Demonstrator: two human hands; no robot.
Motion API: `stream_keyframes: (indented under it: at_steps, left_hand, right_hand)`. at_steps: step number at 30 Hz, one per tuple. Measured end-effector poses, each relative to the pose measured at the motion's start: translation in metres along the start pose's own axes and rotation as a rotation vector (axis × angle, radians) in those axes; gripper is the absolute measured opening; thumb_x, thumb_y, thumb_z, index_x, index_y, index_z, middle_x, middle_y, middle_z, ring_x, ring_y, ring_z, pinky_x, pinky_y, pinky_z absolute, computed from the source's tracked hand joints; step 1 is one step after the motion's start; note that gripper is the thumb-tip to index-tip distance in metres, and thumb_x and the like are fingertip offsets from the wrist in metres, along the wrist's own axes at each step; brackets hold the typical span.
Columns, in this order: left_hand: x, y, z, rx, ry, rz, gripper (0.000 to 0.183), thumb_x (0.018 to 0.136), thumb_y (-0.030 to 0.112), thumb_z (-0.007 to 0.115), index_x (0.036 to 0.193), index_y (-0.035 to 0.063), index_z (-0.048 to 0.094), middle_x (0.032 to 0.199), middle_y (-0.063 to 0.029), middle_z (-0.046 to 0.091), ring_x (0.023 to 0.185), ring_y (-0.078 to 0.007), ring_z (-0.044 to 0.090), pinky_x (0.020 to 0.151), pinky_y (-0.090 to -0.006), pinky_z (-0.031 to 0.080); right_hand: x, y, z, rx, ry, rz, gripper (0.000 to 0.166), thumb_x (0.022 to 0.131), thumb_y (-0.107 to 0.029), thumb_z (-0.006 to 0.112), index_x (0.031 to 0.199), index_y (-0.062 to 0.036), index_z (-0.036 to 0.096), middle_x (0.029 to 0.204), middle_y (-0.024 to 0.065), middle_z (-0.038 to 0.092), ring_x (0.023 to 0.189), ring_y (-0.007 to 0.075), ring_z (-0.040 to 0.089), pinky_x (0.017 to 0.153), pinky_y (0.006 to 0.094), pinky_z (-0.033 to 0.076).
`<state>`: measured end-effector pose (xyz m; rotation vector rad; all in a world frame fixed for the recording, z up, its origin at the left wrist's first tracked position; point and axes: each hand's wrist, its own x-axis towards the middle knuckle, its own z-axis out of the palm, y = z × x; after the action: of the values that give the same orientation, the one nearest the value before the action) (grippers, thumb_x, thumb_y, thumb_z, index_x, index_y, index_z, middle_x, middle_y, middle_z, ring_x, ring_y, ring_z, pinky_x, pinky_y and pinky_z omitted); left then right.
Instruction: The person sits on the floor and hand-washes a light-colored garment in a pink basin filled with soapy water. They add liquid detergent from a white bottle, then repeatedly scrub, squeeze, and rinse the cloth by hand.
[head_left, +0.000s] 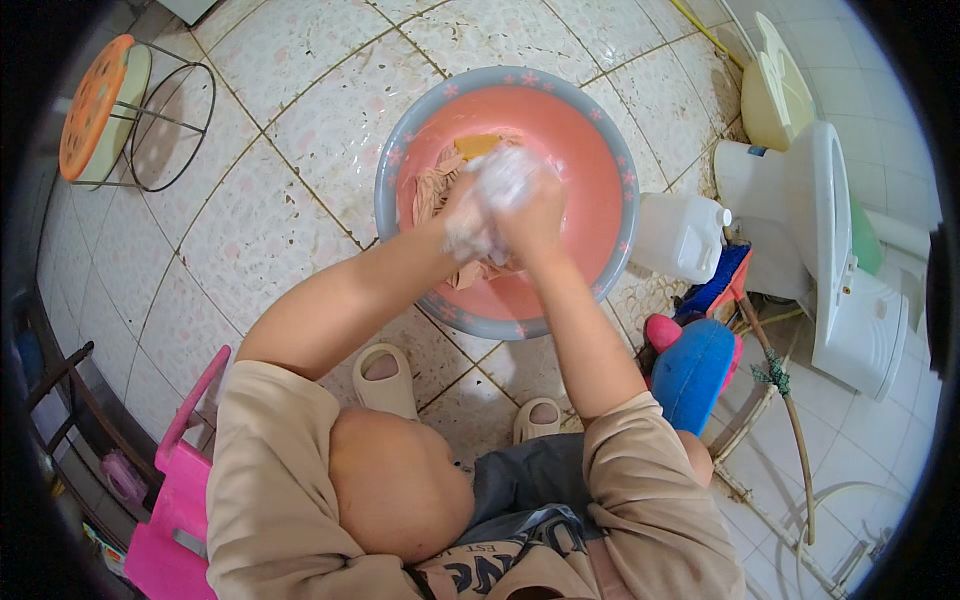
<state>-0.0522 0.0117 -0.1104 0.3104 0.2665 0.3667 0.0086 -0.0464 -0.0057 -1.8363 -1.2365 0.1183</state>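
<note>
In front of me on the floor is a round plastic basin (592, 262), pink inside with a grey rim patterned with pink flowers. Both hands are over it, pressed together around a cloth (510, 176) covered in white suds. My left hand (466, 206) grips it from the left, with foam on the wrist. From the right, my right hand (536, 214) closes on the same cloth; motion blurs the fingers. Below and left of them, a wrinkled peach garment (433, 191) lies in the basin. A yellow bar of soap (477, 145) rests just beyond the hands.
A white plastic jug (679, 236) stands right of the basin, by a blue-bristled broom (720, 277) and a toilet (817, 225). A blue stuffed cushion (694, 367) lies near my right knee. A pink plastic chair (176, 487) is at left; an orange-topped stool (97, 109) lies tipped farther off.
</note>
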Motion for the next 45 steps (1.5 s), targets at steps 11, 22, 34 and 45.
stream_keyframes:
  at_steps: [11, 22, 34, 45]
  left_hand:
    - [-0.023, 0.021, 0.103, 0.053, 0.077, -0.063, 0.025, 0.096, 0.031, 0.043, 0.091, 0.0089, 0.054, 0.079, -0.0030, 0.058, 0.073, -0.0132, 0.057, 0.062, -0.0304, 0.048]
    - [-0.019, 0.042, 0.092, -0.075, -0.083, -0.281, 0.046, 0.097, 0.041, 0.032, 0.117, 0.0037, 0.051, 0.109, -0.0078, 0.059, 0.095, -0.0192, 0.059, 0.086, -0.0321, 0.047]
    - [-0.009, 0.038, 0.056, 0.040, 0.019, -0.127, 0.033, 0.096, 0.041, 0.040, 0.087, 0.0119, 0.051, 0.084, -0.0026, 0.055, 0.073, -0.0116, 0.055, 0.062, -0.0283, 0.047]
    - [-0.019, 0.020, 0.090, -0.130, 0.277, -0.186, 0.023, 0.094, 0.030, 0.046, 0.082, 0.0117, 0.054, 0.074, -0.0038, 0.056, 0.061, -0.0177, 0.057, 0.052, -0.0346, 0.048]
  right_hand:
    - [0.013, 0.033, -0.019, 0.084, 0.090, 0.375, 0.017, 0.065, -0.010, 0.066, 0.080, -0.0024, 0.065, 0.072, 0.0181, 0.063, 0.067, 0.0331, 0.060, 0.064, 0.0383, 0.046]
    - [0.035, 0.042, -0.039, 0.527, -0.072, 0.684, 0.022, 0.087, -0.024, 0.058, 0.082, -0.0031, 0.062, 0.079, 0.0105, 0.064, 0.075, 0.0193, 0.062, 0.068, 0.0356, 0.048]
    - [0.000, -0.033, -0.037, 0.047, -0.231, 0.170, 0.015, 0.075, -0.018, 0.065, 0.070, -0.0034, 0.063, 0.064, 0.0094, 0.062, 0.062, 0.0216, 0.062, 0.056, 0.0331, 0.046]
    - [-0.005, 0.001, -0.011, -0.144, 0.144, -0.032, 0.015, 0.066, -0.011, 0.063, 0.078, -0.0013, 0.064, 0.072, 0.0180, 0.063, 0.065, 0.0341, 0.061, 0.063, 0.0420, 0.048]
